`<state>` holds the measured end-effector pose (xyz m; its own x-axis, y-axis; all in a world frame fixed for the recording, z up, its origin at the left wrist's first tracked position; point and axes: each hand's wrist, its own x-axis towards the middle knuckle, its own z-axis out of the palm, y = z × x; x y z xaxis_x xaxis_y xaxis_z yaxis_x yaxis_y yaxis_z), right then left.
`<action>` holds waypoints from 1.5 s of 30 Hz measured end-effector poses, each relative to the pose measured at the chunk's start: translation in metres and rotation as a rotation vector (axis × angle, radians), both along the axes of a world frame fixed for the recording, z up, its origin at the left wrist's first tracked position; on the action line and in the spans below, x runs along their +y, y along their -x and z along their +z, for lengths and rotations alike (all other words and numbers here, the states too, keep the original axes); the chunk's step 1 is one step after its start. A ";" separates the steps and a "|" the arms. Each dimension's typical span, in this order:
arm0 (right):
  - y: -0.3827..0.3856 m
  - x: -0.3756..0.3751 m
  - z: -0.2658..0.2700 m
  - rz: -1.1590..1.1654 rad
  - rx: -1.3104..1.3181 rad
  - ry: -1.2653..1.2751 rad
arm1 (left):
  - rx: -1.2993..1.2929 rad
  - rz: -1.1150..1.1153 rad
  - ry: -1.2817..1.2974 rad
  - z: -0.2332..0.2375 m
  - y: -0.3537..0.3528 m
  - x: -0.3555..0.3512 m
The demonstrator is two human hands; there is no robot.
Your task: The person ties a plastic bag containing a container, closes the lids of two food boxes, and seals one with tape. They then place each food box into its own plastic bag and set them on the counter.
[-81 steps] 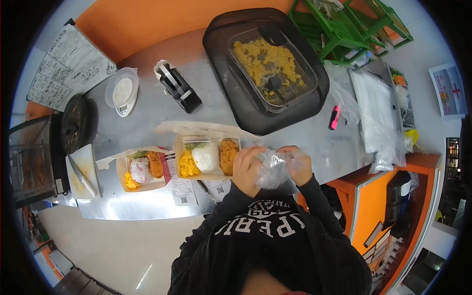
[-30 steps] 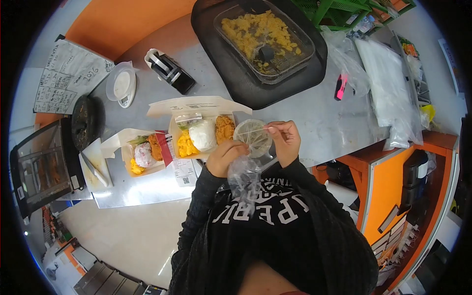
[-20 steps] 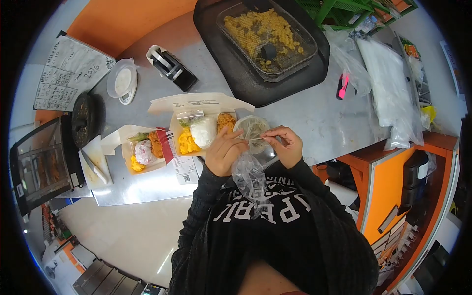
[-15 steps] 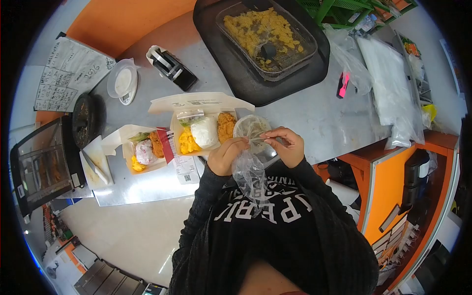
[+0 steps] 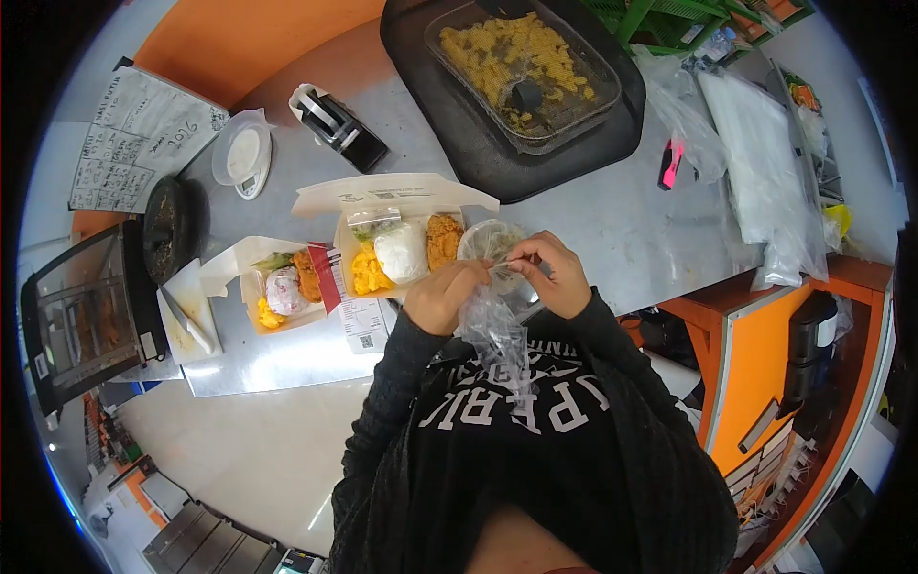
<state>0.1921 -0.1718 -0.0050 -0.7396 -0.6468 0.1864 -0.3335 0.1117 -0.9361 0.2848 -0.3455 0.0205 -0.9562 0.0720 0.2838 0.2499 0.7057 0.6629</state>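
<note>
A clear plastic bag (image 5: 495, 333) is pinched at its neck between my two hands. Its rounded, filled body rests on the counter just past my fingers, while the loose top hangs toward my chest; the contents are hard to make out. My left hand (image 5: 444, 298) is closed on the bag from the left. From the right, my right hand (image 5: 558, 277) pinches the twisted neck with thumb and fingers. Left of the bag stands an open meal box (image 5: 335, 251) with fried chicken (image 5: 444, 241), a white wrapped mound (image 5: 401, 253), yellow food (image 5: 369, 269) and a small packet.
A second, smaller open box (image 5: 229, 260) stands further left, with a receipt (image 5: 364, 327) between. Beyond are a tape dispenser (image 5: 342, 132), a scale (image 5: 251, 177) and a mesh-covered food tray (image 5: 521, 142). A knife (image 5: 186, 323) lies on a cutting board (image 5: 203, 300). Plastic bags (image 5: 760, 163) lie right.
The bag's neck looks more tightly gathered, and both hands stay on it with small finger movements. The view has shifted slightly; the boxes stay put on the counter.
</note>
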 end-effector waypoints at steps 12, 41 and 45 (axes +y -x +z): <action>-0.024 -0.024 -0.006 -0.163 0.660 0.026 | -0.247 -0.105 -0.043 -0.004 0.044 -0.024; -0.035 -0.025 -0.020 -0.137 0.877 -0.004 | -0.486 0.370 -0.849 -0.020 0.011 0.007; -0.036 -0.023 -0.012 -0.041 0.762 0.095 | -0.529 0.389 -0.619 -0.012 0.009 0.004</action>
